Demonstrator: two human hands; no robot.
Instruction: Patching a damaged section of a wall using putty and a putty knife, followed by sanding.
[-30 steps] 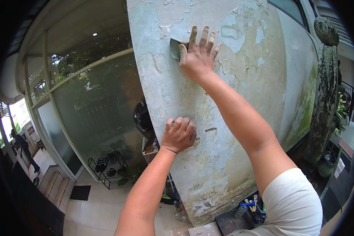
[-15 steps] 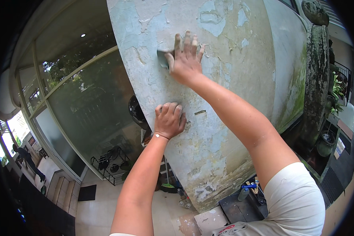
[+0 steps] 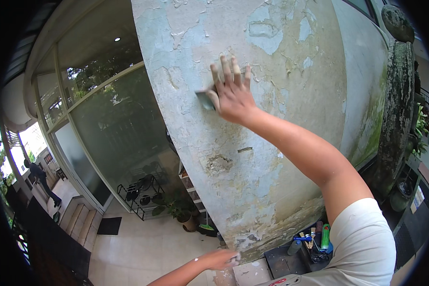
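High on the wall with its peeling pale-blue and cream paint, my right hand lies with fingers spread upward. A dark grey-green sheet that looks like sandpaper is pressed under its palm and thumb; one corner juts out on the left. My left hand is low in front of me, off the wall, near its bottom edge. Motion blurs its partly curled fingers, and whether anything is in them cannot be made out. Above it, a rough chipped patch shows on the wall.
At the wall's foot are a clear bottle, brushes and a green-handled tool. To the left stand a potted plant, a shoe rack and glass panels. Another person is far left, near steps.
My left hand has come off the wall and dropped toward the bottom of the view. My right hand stays on the wall with the sandpaper, whose visible corner has tilted. The view has shifted somewhat.
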